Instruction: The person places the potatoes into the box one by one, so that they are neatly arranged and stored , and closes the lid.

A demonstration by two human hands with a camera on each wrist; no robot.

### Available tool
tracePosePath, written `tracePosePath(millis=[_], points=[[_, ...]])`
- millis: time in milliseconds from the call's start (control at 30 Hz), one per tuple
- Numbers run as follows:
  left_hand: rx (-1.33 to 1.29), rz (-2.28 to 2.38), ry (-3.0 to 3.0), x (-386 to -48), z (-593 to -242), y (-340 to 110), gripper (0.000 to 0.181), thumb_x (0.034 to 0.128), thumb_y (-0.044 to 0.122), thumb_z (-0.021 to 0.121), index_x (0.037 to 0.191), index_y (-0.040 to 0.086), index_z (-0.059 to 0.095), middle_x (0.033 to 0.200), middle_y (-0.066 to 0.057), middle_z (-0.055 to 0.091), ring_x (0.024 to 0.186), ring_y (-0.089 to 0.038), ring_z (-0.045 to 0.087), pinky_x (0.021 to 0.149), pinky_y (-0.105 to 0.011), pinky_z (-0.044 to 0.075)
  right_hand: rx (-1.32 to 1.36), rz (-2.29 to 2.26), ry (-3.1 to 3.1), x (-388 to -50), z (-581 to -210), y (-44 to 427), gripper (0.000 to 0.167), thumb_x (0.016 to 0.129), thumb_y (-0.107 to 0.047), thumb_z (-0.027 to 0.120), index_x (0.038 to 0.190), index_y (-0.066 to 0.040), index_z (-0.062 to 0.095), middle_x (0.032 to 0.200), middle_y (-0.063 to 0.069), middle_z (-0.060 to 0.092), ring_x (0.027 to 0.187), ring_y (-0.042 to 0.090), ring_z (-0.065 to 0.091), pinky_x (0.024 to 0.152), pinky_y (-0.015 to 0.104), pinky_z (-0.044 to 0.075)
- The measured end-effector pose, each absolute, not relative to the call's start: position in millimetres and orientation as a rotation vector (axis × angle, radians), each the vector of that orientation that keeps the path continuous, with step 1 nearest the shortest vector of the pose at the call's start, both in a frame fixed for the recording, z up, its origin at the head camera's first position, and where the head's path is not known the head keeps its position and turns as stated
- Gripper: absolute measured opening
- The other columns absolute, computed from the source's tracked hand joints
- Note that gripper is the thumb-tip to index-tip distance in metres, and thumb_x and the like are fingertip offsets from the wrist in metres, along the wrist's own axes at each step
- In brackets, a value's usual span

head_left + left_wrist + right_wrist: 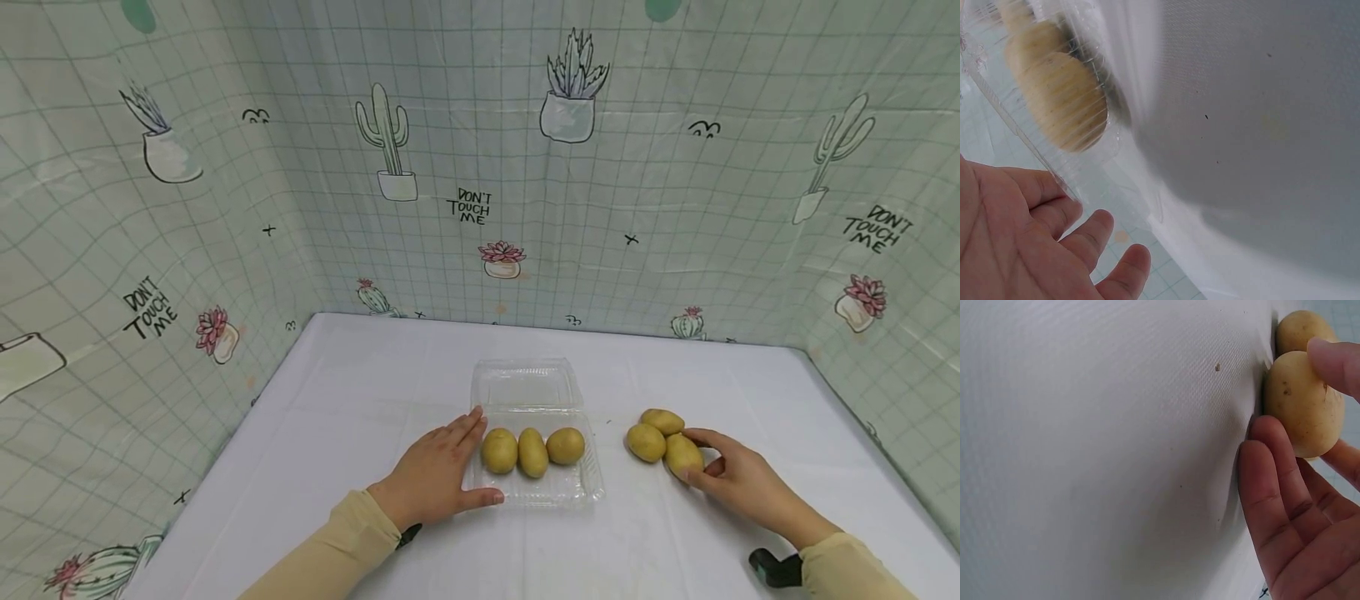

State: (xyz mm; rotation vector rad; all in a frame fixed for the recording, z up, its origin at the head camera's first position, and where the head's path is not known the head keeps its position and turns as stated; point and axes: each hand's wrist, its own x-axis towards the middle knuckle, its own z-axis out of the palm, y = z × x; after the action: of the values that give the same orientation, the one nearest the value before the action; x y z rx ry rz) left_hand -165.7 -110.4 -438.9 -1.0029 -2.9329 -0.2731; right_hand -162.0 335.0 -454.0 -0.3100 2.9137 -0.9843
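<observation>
A clear plastic box point(588, 479) stands with its lid folded back, holding three potatoes point(533, 452) in a row. My left hand point(438, 471) rests against the box's left side, fingers extended; the left wrist view shows its fingers by the clear wall, with potatoes point(1072, 103) behind the plastic. To the right of the box, three more potatoes point(646, 442) lie together on the table. My right hand point(738, 483) grips the nearest one point(683, 455) between thumb and fingers; in the right wrist view that potato point(1300, 406) sits between the thumb and fingers.
The table point(390, 367) has a white cover. A light green gridded curtain point(315, 192) printed with cacti and lettering hangs behind and at both sides. Black straps point(776, 570) show at the wrists.
</observation>
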Motion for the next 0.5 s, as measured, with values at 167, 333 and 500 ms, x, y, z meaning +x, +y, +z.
tracePosePath(millis=[167,333,500], points=[[-0.991,-0.281,-2.95,-165.1,-437.8,-110.1,0.101,0.0895,0.076,0.046,0.154,-0.001,0.033,0.162,-0.014,0.023,0.144,-0.028,0.032,0.112,-0.045,0.034,-0.299,-1.007,2.891,-162.3,-455.1,335.2,0.066,0.088,-0.024,0.079,0.14,0.003,0.049,0.13,0.024,0.056,0.074,0.008,0.058,0.059,0.026,0.05],[-0.99,-0.278,-2.959,-165.2,-437.5,-109.9,0.101,0.0898,0.076,0.046,0.154,-0.001,0.033,0.163,-0.014,0.022,0.145,-0.028,0.032,0.112,-0.045,0.033,-0.283,-1.008,2.897,-162.4,-457.1,335.9,0.067,0.087,-0.027,0.079,0.14,0.003,0.049,0.132,0.024,0.055,0.076,0.008,0.059,0.06,0.026,0.05],[-0.985,-0.286,-2.965,-164.7,-436.3,-109.8,0.101,0.0898,0.075,0.047,0.154,-0.001,0.033,0.163,-0.014,0.022,0.145,-0.028,0.031,0.112,-0.045,0.033,-0.286,-0.994,2.915,-163.1,-458.1,335.6,0.068,0.086,-0.03,0.08,0.139,0.001,0.049,0.13,0.023,0.057,0.077,0.008,0.06,0.061,0.026,0.05]])
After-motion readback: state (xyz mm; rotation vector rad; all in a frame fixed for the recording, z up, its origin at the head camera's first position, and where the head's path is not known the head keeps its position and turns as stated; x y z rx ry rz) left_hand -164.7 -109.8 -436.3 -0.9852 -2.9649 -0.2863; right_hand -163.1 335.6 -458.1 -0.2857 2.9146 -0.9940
